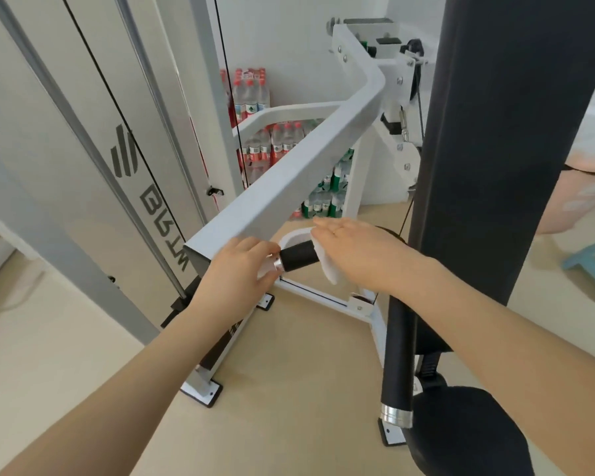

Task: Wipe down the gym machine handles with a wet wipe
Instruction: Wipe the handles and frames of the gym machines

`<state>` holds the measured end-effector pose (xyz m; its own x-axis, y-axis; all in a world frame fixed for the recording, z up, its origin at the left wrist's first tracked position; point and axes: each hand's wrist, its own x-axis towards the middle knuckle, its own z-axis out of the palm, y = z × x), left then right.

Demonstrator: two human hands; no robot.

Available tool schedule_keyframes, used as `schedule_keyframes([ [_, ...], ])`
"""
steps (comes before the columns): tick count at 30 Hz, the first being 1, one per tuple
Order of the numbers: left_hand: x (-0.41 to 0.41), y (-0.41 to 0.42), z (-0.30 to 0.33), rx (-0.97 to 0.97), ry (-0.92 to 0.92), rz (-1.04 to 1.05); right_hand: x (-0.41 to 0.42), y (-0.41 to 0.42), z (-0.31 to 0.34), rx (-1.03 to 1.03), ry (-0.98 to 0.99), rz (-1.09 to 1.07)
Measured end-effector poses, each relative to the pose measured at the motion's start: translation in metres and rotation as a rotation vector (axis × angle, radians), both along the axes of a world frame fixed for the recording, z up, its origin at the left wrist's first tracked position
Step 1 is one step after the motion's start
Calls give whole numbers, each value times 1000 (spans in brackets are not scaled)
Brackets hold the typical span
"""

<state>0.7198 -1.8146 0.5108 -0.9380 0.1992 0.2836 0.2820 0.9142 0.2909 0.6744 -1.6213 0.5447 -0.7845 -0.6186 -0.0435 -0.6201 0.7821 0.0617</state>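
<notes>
A short black foam handle [299, 258] with a chrome end cap sticks out from the end of the white machine arm [289, 176]. My right hand [361, 252] lies over the handle's right part, pressing a white wet wipe [328, 269] around it; the wipe hangs below my palm. My left hand [241, 269] grips the handle's chrome end and the white bracket there. A second, longer black handle [399, 355] with a chrome collar hangs lower right, touched by neither hand.
A tall black back pad [502, 149] rises at right, with the black seat [468, 431] below. White frame feet rest on the beige floor. Packs of water bottles [282, 142] stand against the far wall. A weight-stack cover with cables is at left.
</notes>
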Motion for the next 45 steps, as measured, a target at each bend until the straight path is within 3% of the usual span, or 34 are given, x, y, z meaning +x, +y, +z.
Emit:
schedule_keyframes([
  [4, -8, -10, -10, -7, 59, -70, 11, -49, -30, 111, 218, 58],
  [7, -13, -13, -13, -22, 85, -83, 15, -50, -36, 41, 245, 19],
  [10, -14, -12, -14, -43, 105, -115, 14, -24, -26, 200, 309, -121],
  [12, -15, -13, -15, -42, 118, -117, 13, -27, -29, 197, 348, -231],
  [16, -19, -15, -23, -18, 140, -127, 20, -72, -51, 167, 323, -143],
  [20, -16, -15, -25, -30, 155, -123, 20, -48, -36, 279, 434, -262],
  [24, -15, -14, -26, -20, 194, -112, 23, -55, -37, 264, 382, -372],
  [28, -18, -14, -27, 0, 220, -117, 22, -75, -43, 214, 337, -227],
  [36, -17, -12, -27, -84, 233, -91, 14, -7, -5, 179, 268, -486],
  [41, -15, -10, -29, -72, 236, -77, 23, -64, -19, 179, 149, -177],
  [45, -13, -9, -29, -66, 228, -56, 30, -55, -19, 165, 102, -117],
])
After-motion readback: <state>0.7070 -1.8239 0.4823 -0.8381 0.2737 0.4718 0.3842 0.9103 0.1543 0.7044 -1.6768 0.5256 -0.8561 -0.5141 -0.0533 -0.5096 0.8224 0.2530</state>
